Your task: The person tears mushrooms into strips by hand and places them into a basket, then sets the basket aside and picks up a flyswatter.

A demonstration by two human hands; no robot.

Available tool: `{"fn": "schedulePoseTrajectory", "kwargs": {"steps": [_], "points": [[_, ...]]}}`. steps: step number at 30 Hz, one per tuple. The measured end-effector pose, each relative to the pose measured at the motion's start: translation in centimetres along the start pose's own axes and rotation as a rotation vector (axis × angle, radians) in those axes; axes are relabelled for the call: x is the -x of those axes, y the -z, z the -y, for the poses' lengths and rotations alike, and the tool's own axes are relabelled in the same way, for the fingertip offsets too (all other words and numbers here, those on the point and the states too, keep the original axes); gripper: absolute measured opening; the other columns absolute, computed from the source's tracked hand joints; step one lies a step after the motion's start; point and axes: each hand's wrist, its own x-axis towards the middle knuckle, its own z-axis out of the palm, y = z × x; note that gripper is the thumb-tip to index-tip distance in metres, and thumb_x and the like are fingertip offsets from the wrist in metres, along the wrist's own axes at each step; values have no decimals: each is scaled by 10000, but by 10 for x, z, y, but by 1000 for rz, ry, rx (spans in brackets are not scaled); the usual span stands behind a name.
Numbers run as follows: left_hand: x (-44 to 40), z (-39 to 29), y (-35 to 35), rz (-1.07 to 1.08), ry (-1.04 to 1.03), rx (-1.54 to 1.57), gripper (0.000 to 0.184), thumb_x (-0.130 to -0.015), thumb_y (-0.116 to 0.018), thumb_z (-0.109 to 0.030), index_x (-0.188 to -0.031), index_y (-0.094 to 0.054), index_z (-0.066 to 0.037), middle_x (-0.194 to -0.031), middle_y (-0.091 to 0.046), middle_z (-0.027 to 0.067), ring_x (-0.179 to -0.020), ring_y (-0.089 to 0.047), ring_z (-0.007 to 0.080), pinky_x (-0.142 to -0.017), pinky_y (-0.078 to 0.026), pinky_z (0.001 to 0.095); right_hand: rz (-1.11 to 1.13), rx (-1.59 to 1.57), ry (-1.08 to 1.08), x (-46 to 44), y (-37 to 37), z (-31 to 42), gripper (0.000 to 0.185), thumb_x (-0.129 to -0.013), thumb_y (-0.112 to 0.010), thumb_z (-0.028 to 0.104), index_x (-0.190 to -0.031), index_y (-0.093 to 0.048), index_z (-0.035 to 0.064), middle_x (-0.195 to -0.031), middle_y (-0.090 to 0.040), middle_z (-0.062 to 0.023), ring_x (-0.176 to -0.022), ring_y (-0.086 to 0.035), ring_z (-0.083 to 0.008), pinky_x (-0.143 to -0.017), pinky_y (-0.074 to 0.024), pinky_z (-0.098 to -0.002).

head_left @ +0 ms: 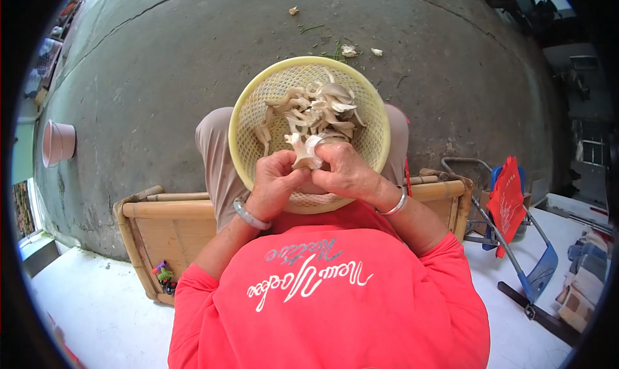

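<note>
A pale yellow mesh basket [240, 121] rests on my lap, with torn oyster mushroom strips [316, 108] heaped in its middle. Over its near side, both hands hold one whitish oyster mushroom piece [307, 151]. My left hand [274, 182] pinches its lower left part between thumb and fingers, a bracelet on the wrist. From the other side my right hand [348, 169] grips the piece with curled fingers, a metal bangle on that wrist. The two thumbs nearly meet at the lower end of the piece. My fingers partly cover it.
I sit on a bamboo bench [171, 210] with a small colourful toy [164, 275] on its left end. Mushroom scraps [349, 50] lie on the concrete floor ahead. A pink bucket [58, 143] stands at left; a folding chair [538, 275] with a red cloth [507, 198] is at right.
</note>
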Motion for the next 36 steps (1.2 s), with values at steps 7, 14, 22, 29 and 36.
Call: {"fn": "schedulePoseTrajectory", "kwargs": {"steps": [7, 14, 22, 29, 36], "points": [[4, -15, 3, 118, 150, 243, 131, -811, -616, -30, -936, -617, 8, -754, -636, 73, -661, -628, 137, -586, -538, 268, -80, 273, 44, 0, 16, 6, 90, -706, -530, 51, -764, -522, -17, -718, -559, -215, -694, -575, -411, -624, -458, -452], [2, -10, 15, 301, 135, 439, 151, -809, -626, -76, -931, -618, 13, -775, -622, 78, -690, -612, 177, -651, -522, 313, -263, 455, -86, -6, 44, -8, 195, -728, -517, 76, -899, -535, -16, -813, -578, -229, -765, -581, -418, -694, -476, -485], [-1, -7, 10, 181, 99, 569, 215, -855, -621, -98, -1041, -588, 6, -891, -634, 92, -798, -632, 212, -781, -524, 355, -152, 103, -247, -4, 36, -6, 141, -745, -598, 85, -808, -545, -29, -753, -597, -192, -636, -597, -290, -601, -482, -383], [-1, -13, 6, 122, 89, 572, 266, -861, -635, -109, -1092, -559, -1, -913, -638, 99, -839, -644, 225, -778, -531, 351, -1, -642, -337, -5, 19, 10, 169, -809, -651, 115, -842, -580, -34, -767, -623, -65, -666, -560, -80, -581, -480, -259], [0, -9, 11, 263, 123, 454, 209, -855, -660, -144, -987, -591, 3, -901, -641, 116, -813, -651, 230, -743, -548, 353, 115, -854, -437, -2, 12, 5, 223, -815, -679, 127, -968, -626, -27, -796, -637, -37, -643, -597, -90, -588, -490, -225]]}}
